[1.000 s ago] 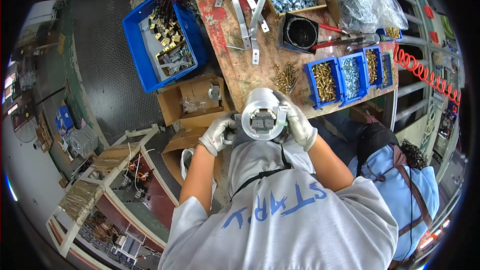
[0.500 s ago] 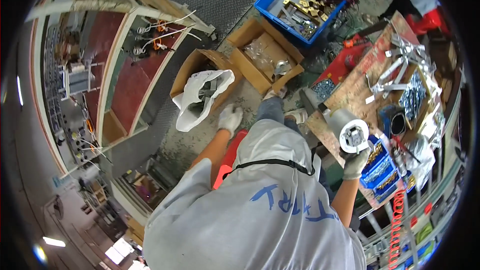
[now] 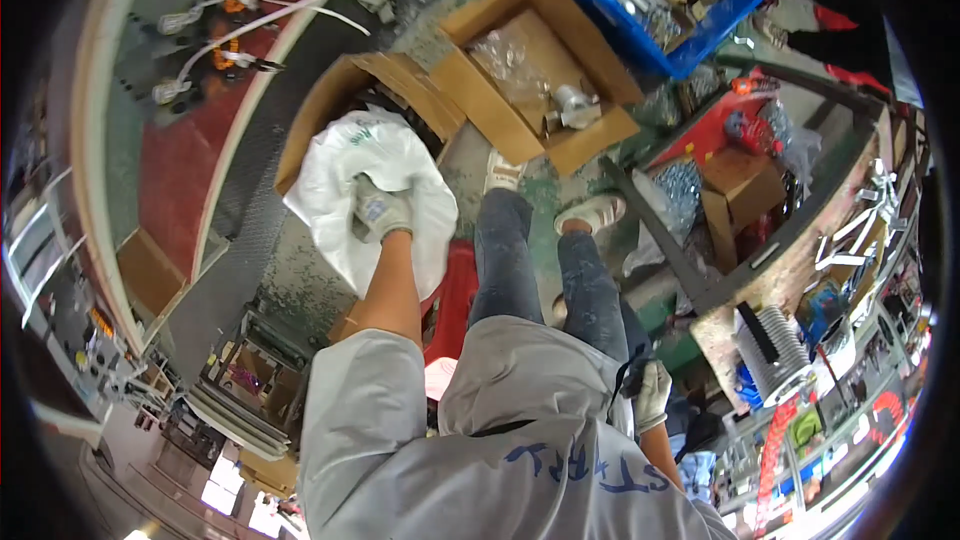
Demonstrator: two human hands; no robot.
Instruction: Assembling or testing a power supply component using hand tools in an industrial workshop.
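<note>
Head view: the left hand (image 3: 383,212) reaches into the mouth of a white bag (image 3: 325,205), fingertips hidden, so whether they are apart or closed cannot be told. The bag, the landmark here, lies over the near edge of a cardboard box (image 3: 415,90). Well to the bag's right, the gloved right hand (image 3: 653,390) has its fingers curled; whether it grips anything is unclear. Farther right of the bag, a ribbed grey cylinder (image 3: 785,362) rests on the bench (image 3: 716,338). Beyond the bag, to its right, stand an open carton (image 3: 598,143) and a blue bin (image 3: 600,25).
</note>
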